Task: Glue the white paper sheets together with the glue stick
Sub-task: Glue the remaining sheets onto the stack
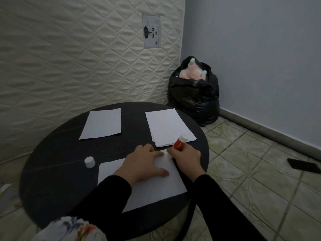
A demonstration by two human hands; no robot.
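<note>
A white paper sheet [152, 188] lies at the near edge of the round black table [57, 157]. My left hand [145, 162] presses flat on this sheet, fingers spread. My right hand [185, 159] grips a red glue stick [179, 143], its lower end at the sheet's far right corner and its white end pointing up and away. The glue stick's white cap [89, 162] stands on the table left of the sheet. A single white sheet [102, 123] lies at the far left, and a small stack of white sheets [168, 128] at the far right.
A quilted mattress [78, 54] leans upright behind the table. A full black rubbish bag [194, 91] sits in the corner by the blue wall. A dark phone [304, 166] lies on the tiled floor at the right. Floral fabric [69, 230] shows at the bottom.
</note>
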